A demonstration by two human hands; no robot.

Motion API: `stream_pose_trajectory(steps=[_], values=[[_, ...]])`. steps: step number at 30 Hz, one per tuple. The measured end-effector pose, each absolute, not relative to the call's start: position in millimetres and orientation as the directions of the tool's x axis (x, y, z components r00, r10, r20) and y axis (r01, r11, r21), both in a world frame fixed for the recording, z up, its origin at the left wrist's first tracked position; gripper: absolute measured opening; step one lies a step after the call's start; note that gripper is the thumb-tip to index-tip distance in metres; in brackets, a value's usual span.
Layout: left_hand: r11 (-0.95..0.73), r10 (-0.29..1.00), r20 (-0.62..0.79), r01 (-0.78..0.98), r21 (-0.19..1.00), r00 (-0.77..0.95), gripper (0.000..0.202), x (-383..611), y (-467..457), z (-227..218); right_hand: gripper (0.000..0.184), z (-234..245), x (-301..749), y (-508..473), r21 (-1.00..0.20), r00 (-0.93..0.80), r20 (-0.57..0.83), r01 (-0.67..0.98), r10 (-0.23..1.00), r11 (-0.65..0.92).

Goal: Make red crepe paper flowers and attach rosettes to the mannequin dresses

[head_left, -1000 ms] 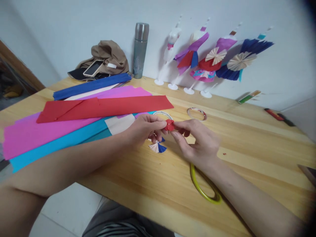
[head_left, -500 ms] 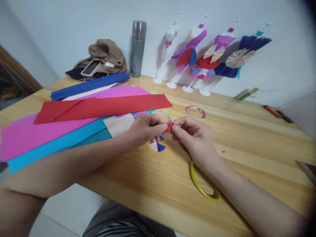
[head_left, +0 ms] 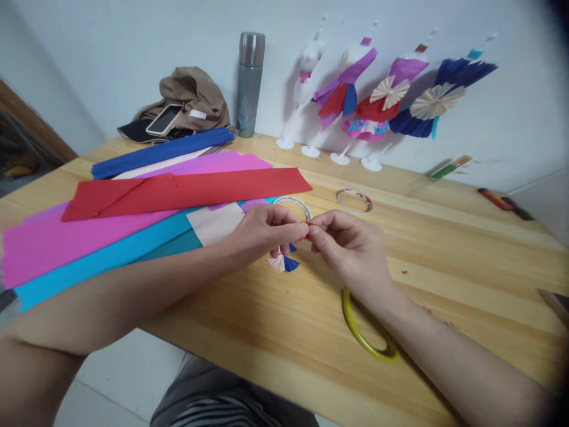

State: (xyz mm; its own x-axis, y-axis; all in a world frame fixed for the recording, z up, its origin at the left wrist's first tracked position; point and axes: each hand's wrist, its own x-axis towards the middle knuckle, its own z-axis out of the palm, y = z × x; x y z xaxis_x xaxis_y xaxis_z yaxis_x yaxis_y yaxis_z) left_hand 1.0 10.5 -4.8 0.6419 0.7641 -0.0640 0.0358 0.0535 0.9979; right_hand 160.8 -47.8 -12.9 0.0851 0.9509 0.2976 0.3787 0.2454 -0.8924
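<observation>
Light wooden counter point(head_left: 249, 314); left hand point(head_left: 268, 233) and right hand point(head_left: 353, 242) grips pinched closed on small red paper piece point(head_left: 307, 223), seemingly unfinished; pleated cream-and-blue paper fan point(head_left: 283, 263) below left grip looks already folded.

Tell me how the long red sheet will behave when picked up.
The long red sheet is probably light and floppy, looking like thin paper. It may crease easily: a diagonal fold marks its left part. Pushed, it might slide over the pink sheet beneath, since nothing visible pins it.
</observation>
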Motion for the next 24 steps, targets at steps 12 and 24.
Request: stream_pose_trajectory(steps=[12,24], values=[[0.058,0.811,-0.08,0.057,0.997,0.579,0.012,5.0,9.5,-6.4,0.015,-12.1,162.8,-46.4,-0.969,0.063,0.151,0.209,0.986,0.135],[0.015,0.807,-0.048,0.06,0.998,0.588,0.017,6.4,7.9,-3.5,0.014,-8.7,159.9,-46.3,-0.97,0.059,0.171,0.188,0.984,0.157]])
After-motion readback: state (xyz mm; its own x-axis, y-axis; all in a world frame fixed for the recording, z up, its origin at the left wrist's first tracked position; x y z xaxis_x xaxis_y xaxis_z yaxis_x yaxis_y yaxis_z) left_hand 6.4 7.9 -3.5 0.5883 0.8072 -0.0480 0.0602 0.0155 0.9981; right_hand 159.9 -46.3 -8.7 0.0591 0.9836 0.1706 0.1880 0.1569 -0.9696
